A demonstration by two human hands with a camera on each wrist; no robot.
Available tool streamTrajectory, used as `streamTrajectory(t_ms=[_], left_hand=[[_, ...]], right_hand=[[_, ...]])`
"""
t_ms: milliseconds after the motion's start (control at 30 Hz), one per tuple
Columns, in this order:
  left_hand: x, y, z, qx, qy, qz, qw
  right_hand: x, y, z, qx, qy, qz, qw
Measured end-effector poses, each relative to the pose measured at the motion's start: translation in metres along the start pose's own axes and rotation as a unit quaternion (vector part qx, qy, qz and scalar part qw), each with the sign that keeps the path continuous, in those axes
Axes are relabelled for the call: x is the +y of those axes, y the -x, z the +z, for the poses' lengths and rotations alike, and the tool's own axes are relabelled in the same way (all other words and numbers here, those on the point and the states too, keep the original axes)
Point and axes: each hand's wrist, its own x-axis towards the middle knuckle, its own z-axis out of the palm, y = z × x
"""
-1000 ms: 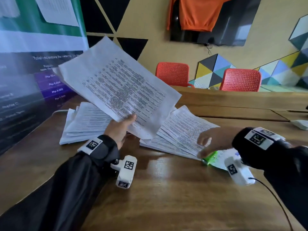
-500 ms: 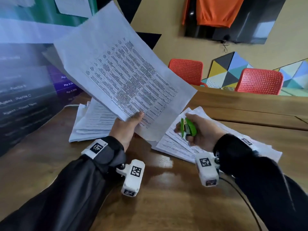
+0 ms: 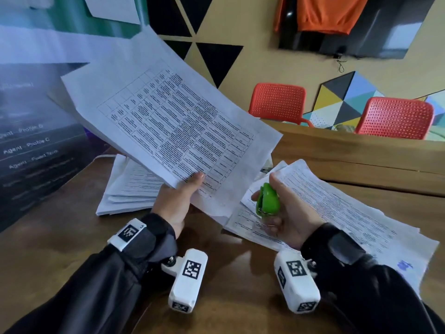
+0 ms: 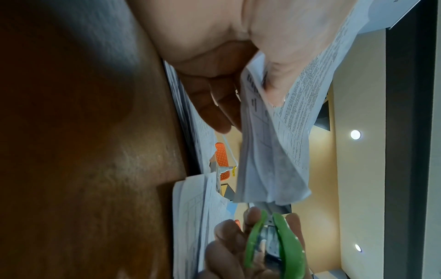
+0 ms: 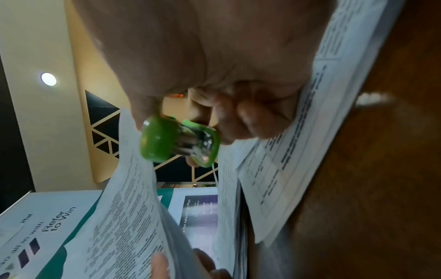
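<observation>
My left hand [image 3: 179, 201] pinches the lower edge of a raised sheaf of printed pages [image 3: 168, 121], thumb on top and fingers underneath [image 4: 214, 105]. The sheaf [image 4: 281, 136] tilts up to the left above the table. My right hand [image 3: 286, 213] grips a small green stapler [image 3: 267, 197], held upright just right of the sheaf's lower corner. In the right wrist view the stapler [image 5: 177, 140] points at the sheaf [image 5: 133, 207]. In the left wrist view the stapler [image 4: 274, 243] sits below the sheaf's corner, apart from it.
A wooden table [image 3: 228, 273] holds one paper pile [image 3: 130, 186] at the left and another spread pile [image 3: 342, 213] under my right hand. A banner [image 3: 31, 131] stands at the left. Two orange chairs [image 3: 279, 102] stand behind the table.
My right hand picked the green stapler up from the table and brought it left toward the sheaf's corner. My left hand lifted the sheaf higher and closer.
</observation>
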Motion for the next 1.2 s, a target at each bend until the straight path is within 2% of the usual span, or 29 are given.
streamTrajectory(t_ms=[133,267,400,633,1033,1200], left_hand=[[-0.004,0.002,0.002,-0.007,0.003,0.003,1.0],[-0.006,0.004,0.002,-0.005,-0.007,0.011,1.0],[-0.006,0.003,0.0,0.005,0.0,0.008,1.0],[-0.005,0.004,0.0,-0.012,-0.02,0.021,1.0],[-0.002,0.012,0.004,-0.057,-0.03,0.029,0.997],[-0.003,0.013,0.005,-0.057,-0.025,0.029,0.998]], right_hand=[[0.001,-0.005,-0.004,0.03,-0.045,-0.05,0.997],[0.001,-0.002,-0.004,-0.045,-0.096,-0.085,0.991],[-0.001,0.001,0.0,-0.093,-0.139,-0.058,0.984],[-0.001,0.004,0.001,-0.101,-0.108,-0.065,0.987],[0.011,-0.003,0.001,-0.081,0.011,-0.191,0.978],[0.012,-0.007,0.002,-0.039,0.036,-0.246,0.968]])
